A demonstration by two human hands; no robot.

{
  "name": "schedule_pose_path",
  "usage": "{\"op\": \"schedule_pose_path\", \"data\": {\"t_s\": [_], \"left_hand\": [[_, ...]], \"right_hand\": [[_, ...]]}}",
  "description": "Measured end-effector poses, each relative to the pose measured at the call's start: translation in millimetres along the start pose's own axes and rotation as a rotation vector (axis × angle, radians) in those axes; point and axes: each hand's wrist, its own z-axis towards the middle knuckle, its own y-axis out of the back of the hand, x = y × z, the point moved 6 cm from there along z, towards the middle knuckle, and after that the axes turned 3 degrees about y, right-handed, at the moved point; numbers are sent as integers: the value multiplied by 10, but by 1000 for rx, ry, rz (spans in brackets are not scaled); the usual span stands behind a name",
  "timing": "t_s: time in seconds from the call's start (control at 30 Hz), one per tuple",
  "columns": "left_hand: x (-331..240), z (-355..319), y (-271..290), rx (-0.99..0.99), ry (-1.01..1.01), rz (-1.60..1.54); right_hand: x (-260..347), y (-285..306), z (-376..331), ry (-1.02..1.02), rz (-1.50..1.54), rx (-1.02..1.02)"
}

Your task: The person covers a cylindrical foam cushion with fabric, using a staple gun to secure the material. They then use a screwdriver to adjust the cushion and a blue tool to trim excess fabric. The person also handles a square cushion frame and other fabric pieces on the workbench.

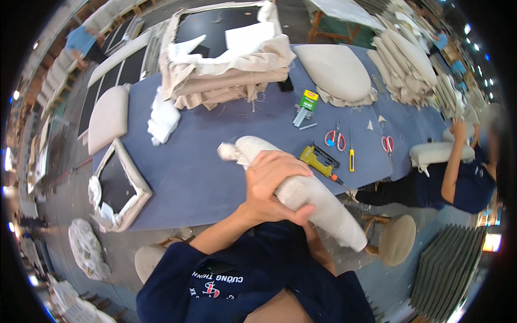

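A long padded piece in beige fabric (328, 210), perhaps an upholstered cushion or backrest, slants over the front edge of the blue-grey table (199, 177). Loose cloth bunches at its far left end. Across its middle lies my left hand (269, 180), fingers wrapped over the top and thumb on the near side. My right forearm (319, 248) rises from below to the underside of the piece, which hides the right hand's fingers. Just right of the piece is a yellow-green staple gun (318, 160) with an orange hose fitting.
Red-handled scissors (335, 141), a yellow screwdriver (351, 160) and a green-yellow staple box (308, 101) lie on the right. Fabric-covered panels (226, 81) are stacked at the back. A padded seat (336, 75) is beside them. At far right a co-worker (458, 177) handles another cushion.
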Motion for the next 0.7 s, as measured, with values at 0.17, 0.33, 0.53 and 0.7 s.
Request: {"op": "schedule_pose_path", "data": {"t_s": [0.17,0.33,0.53,0.7], "left_hand": [[68,-28,33,-10,48,56],[49,18,-38,13,38,48],[-51,70,-82,51,50,83],[-155,126,-103,73,84,89]], "right_hand": [[-219,-426,114,-58,53,31],[-325,-671,136,-98,89,37],[-384,-784,98,-128,96,32],[-408,-755,70,-149,98,19]]}}
